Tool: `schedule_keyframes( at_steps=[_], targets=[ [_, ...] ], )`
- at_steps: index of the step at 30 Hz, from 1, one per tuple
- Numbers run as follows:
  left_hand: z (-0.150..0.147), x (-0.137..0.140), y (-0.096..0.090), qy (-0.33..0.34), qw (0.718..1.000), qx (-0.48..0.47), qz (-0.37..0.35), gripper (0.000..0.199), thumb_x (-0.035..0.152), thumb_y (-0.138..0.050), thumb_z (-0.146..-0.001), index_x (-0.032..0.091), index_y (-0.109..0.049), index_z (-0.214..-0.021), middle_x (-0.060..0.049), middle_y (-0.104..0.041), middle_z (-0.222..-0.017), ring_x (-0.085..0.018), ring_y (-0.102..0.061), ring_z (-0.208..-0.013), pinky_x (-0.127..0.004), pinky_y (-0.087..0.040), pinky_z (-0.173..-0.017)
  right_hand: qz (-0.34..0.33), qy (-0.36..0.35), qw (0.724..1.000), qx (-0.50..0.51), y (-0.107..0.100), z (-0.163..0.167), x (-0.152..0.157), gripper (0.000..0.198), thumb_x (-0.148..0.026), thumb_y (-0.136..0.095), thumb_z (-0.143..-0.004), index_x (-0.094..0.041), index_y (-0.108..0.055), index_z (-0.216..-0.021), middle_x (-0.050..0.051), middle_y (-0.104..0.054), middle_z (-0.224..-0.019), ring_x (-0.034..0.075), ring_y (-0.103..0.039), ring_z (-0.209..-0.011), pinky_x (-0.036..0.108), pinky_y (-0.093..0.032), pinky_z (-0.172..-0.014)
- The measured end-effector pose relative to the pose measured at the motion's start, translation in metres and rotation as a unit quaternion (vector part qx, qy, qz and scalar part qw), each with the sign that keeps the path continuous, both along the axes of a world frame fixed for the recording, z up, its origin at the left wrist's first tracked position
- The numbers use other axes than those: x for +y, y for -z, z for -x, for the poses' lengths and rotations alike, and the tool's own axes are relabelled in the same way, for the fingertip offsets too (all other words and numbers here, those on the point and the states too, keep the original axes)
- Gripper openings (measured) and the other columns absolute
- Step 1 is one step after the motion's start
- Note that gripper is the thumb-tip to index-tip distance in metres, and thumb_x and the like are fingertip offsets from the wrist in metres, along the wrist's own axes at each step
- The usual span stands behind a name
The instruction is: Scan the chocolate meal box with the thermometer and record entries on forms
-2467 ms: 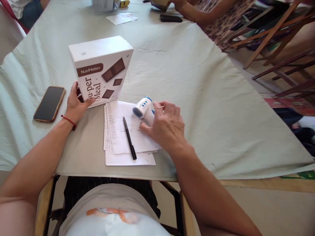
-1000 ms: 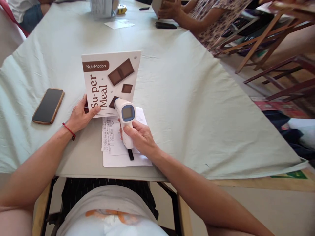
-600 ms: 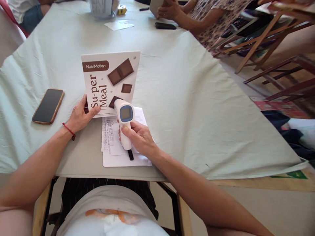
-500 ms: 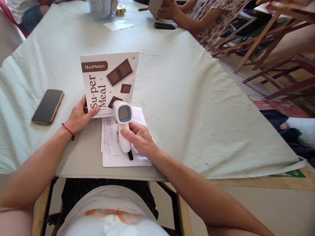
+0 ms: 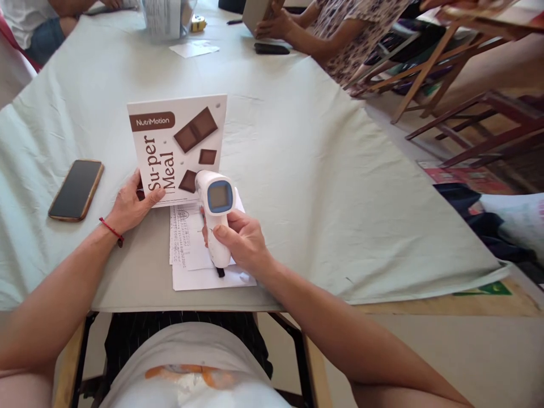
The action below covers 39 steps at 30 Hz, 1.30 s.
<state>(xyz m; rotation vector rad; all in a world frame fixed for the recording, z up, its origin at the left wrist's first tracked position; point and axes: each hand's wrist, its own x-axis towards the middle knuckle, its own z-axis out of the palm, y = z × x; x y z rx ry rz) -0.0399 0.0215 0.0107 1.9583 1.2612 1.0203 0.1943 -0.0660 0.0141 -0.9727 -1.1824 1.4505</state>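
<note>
My left hand (image 5: 132, 201) grips the lower left corner of a white NutriMotion box (image 5: 195, 164) printed with brown chocolate pieces, thumb across its front. The box is held up at a tilt above the table. In my right hand (image 5: 244, 238) is a white infrared thermometer (image 5: 219, 212), fingers wrapped round its handle and its blue-framed screen facing me. The thermometer's head overlaps the box's lower right corner in view; whether they touch I cannot tell. Beneath them lie sheets of paper (image 5: 191, 277) with writing, and the black end of a pen (image 5: 220, 272) shows below the handle.
A phone (image 5: 76, 190) lies left of my left hand on the pale green tablecloth (image 5: 297, 170). Toward the far edge are a clear tub (image 5: 168, 20), a yellow tape measure (image 5: 198, 23), a paper slip (image 5: 194, 49) and a dark case (image 5: 272, 49). Another person's hands (image 5: 276, 25) hold a box.
The thermometer has shifted slightly right relative to the box, which stays in my left hand. The whole view has swung a little, moving the background leftward.
</note>
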Motion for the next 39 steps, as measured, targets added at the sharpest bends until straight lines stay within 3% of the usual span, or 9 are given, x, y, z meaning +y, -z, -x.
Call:
schedule_keyframes(
  at_steps=[5,15,20,24,27,32,35,39],
  targets=[
    [0.000,0.001,0.000,-0.004,1.000,-0.004,0.000,0.070,0.074,-0.064,-0.083,0.016,-0.061,-0.122,-0.012,-0.075,-0.109,-0.026,-0.072,-0.095,-0.035,-0.059,-0.079,-0.059,0.036,0.998,0.010,-0.005,-0.001,-0.008,0.049,-0.064,-0.083,-0.066,-0.022,-0.063,-0.081,-0.002,-0.054,-0.067,0.013,-0.050,-0.060,0.029,-0.040,-0.054],
    [0.002,0.002,0.000,-0.010,1.000,-0.002,0.007,0.072,0.077,-0.064,-0.081,0.016,-0.063,-0.120,-0.013,-0.076,-0.111,-0.028,-0.073,-0.095,-0.038,-0.060,-0.081,-0.093,0.046,0.994,0.024,-0.007,-0.003,-0.012,0.051,-0.067,-0.081,-0.068,-0.020,-0.065,-0.082,-0.001,-0.054,-0.068,0.012,-0.048,-0.059,0.029,-0.040,-0.054],
    [0.001,0.001,-0.003,-0.001,1.000,-0.013,0.009,0.071,0.075,-0.066,-0.081,0.016,-0.063,-0.119,-0.014,-0.075,-0.114,-0.029,-0.072,-0.099,-0.038,-0.061,-0.084,-0.131,0.068,0.989,-0.026,-0.008,-0.007,-0.010,0.048,-0.067,-0.078,-0.071,-0.021,-0.065,-0.081,-0.001,-0.058,-0.068,0.013,-0.051,-0.059,0.030,-0.044,-0.054],
    [0.001,0.001,-0.003,-0.001,1.000,-0.021,0.014,0.069,0.073,-0.068,-0.081,0.016,-0.062,-0.120,-0.013,-0.075,-0.115,-0.029,-0.072,-0.101,-0.040,-0.061,-0.086,-0.160,0.134,0.971,-0.118,-0.011,-0.013,-0.003,0.036,-0.054,-0.080,-0.071,-0.023,-0.066,-0.080,-0.002,-0.062,-0.069,0.014,-0.055,-0.063,0.031,-0.049,-0.061],
    [0.001,0.001,-0.001,0.002,0.999,-0.034,0.021,0.070,0.071,-0.071,-0.079,0.017,-0.061,-0.121,-0.013,-0.075,-0.115,-0.030,-0.072,-0.103,-0.042,-0.061,-0.088,-0.140,0.154,0.960,-0.186,-0.013,-0.018,0.003,0.028,-0.046,-0.076,-0.071,-0.022,-0.065,-0.080,-0.002,-0.062,-0.070,0.013,-0.056,-0.064,0.030,-0.048,-0.061],
    [0.000,0.003,0.011,-0.002,0.993,-0.111,0.039,0.084,0.069,-0.075,-0.075,0.014,-0.051,-0.133,-0.018,-0.069,-0.126,-0.033,-0.068,-0.116,-0.048,-0.058,-0.099,-0.074,0.133,0.954,-0.257,-0.015,-0.026,0.010,0.033,-0.052,-0.068,-0.074,-0.020,-0.065,-0.083,0.000,-0.062,-0.070,0.014,-0.056,-0.064,0.029,-0.045,-0.060],
    [0.002,0.007,0.020,-0.030,0.991,-0.126,0.025,0.089,0.070,-0.076,-0.074,0.016,-0.046,-0.138,-0.017,-0.068,-0.125,-0.032,-0.068,-0.115,-0.049,-0.057,-0.100,-0.060,0.123,0.931,-0.338,-0.014,-0.034,0.014,0.036,-0.054,-0.065,-0.075,-0.020,-0.066,-0.088,0.000,-0.064,-0.071,0.015,-0.055,-0.064,0.030,-0.043,-0.061],
    [0.006,0.013,0.027,-0.063,0.989,-0.129,-0.026,0.096,0.070,-0.077,-0.073,0.020,-0.037,-0.145,-0.015,-0.066,-0.126,-0.031,-0.067,-0.117,-0.044,-0.058,-0.098,-0.050,0.152,0.839,-0.520,-0.009,-0.046,0.021,0.034,-0.056,-0.066,-0.076,-0.023,-0.061,-0.079,0.000,-0.060,-0.068,0.017,-0.053,-0.063,0.033,-0.039,-0.063]
  ],
)
